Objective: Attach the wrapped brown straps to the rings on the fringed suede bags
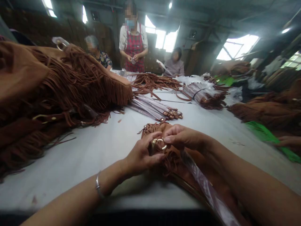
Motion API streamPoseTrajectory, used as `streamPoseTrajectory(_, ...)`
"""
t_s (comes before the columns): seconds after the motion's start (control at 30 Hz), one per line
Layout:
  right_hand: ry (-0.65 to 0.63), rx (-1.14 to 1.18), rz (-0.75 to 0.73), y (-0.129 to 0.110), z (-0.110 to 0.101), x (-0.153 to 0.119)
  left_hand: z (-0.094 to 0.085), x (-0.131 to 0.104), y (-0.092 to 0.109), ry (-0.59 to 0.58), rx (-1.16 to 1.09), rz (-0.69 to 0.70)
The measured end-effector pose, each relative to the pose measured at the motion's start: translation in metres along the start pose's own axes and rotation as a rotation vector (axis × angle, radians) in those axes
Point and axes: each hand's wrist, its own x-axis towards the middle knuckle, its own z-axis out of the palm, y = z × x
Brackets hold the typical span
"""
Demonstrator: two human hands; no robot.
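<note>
Lead: Head view, the only one. State the item and the grips.

Recorder: A gold-coloured metal ring [162,145] sits between the two hands, over a fringed brown piece [197,159]. The right hand [184,136] pinches the ring's right edge between thumb and forefinger. The left hand [138,155] curves round the opposite side, fingers above, thumb below; whether it bears on the ring is not determinable from here.

Lead: Bearing and axis?

Recorder: The ring lies directly left of the right grip and to the right of the left palm. The right hand is the nearer, at contact. The ring, being round, has no long axis to record. A film-wrapped strap [207,188] emerges beneath the right hand and runs slantwise to the lower right. Any join between strap and ring is hidden.

Lead: Materials and shapes?

Recorder: Ring smooth and bright. A ribbed gold-coloured band [154,144] shows at the left fingers; worn or fitted, unresolved. Strap flat and narrow, its clear film glossy and creased. Fringed piece matt, suede-like, with thin curled strips.

Lead: Surroundings?

Recorder: Pale tabletop [103,141]. Beyond the hands, a bundle of wrapped straps [152,108]; left, a heap of fringed goods [77,75]; right, a slotted green plastic basket [262,131], another person's hand [291,142] beside it.
</note>
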Motion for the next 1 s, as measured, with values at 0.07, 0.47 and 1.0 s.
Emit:
streamPoseTrajectory(0.07,-0.085,0.044,0.028,0.010,-0.009,0.010,0.002,-0.002,-0.007,-0.019,-0.055,-0.036)
streamPoseTrajectory(0.47,-0.085,0.290,0.107,0.026,-0.006,0.024,0.016,-0.002,-0.007,0.088,0.206,-0.175)
streamPoseTrajectory(1.0,-0.144,-0.139,0.112,0.014,-0.001,0.000,0.012,-0.010,-0.013,-0.062,0.715,0.256)
